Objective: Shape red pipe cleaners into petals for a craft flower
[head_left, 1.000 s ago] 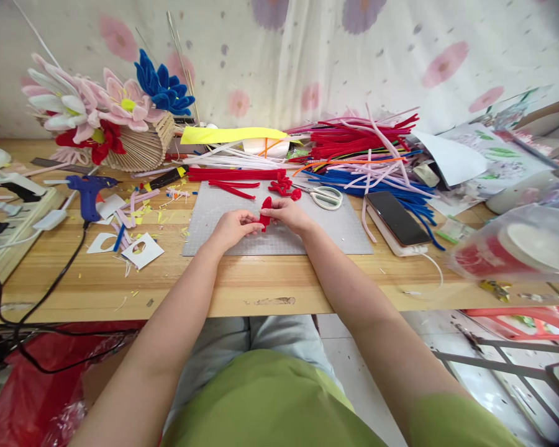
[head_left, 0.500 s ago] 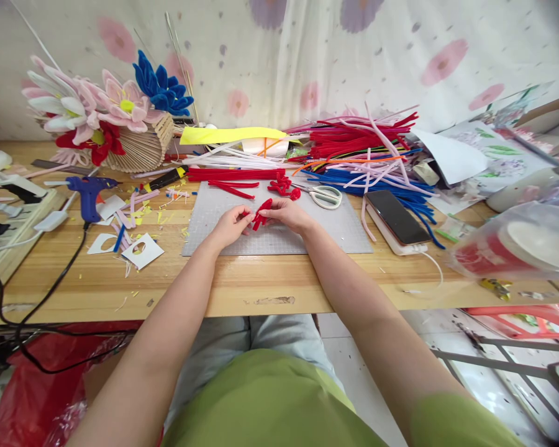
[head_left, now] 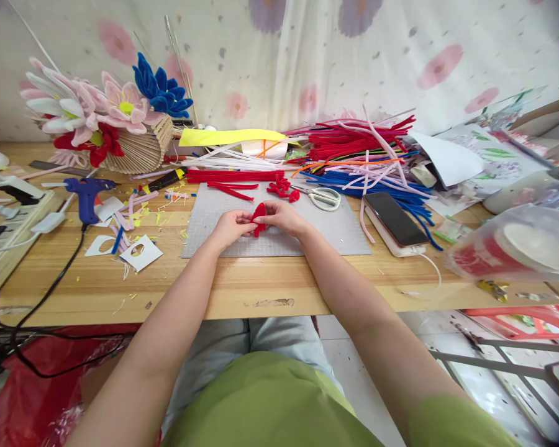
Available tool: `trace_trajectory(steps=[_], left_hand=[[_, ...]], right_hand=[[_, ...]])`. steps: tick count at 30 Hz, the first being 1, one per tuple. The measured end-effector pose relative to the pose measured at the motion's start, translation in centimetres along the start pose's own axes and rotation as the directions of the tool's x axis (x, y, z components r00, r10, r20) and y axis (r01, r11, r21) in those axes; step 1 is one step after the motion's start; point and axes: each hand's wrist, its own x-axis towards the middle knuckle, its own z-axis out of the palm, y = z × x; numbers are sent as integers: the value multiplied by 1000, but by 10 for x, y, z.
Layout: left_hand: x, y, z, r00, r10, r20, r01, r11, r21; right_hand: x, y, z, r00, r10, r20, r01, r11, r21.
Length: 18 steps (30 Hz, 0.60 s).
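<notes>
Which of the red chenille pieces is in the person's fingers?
The small red piece between the left hand and right hand; the straight red stems and curled red pieces lie farther back.

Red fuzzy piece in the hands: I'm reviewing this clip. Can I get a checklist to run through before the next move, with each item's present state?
1. Red fuzzy piece held by the right hand: ok, between its thumb and fingers.
2. Left hand gripping it too: cannot tell; its fingertips are at the piece, but the pinch is unclear.
3. Gray mat beneath the hands: ok, lying flat.
4. Mat free of other things: not ok; curled red pieces and scissors are at its far side.
5. Glue gun away from the hands: ok, off to the left.
6. Glue gun hot: cannot tell.
</notes>
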Motion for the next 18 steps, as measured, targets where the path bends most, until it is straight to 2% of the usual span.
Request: trace_trajectory(steps=[9, 18], left_hand=[[-1, -1, -3, 998, 14, 53, -13, 1000, -22], [-7, 6, -1, 998, -42, 39, 43, 999, -25]], right_hand=[[-2, 1, -2, 1000, -17, 24, 16, 999, 43], [-3, -1, -2, 999, 34, 26, -36, 995, 93]])
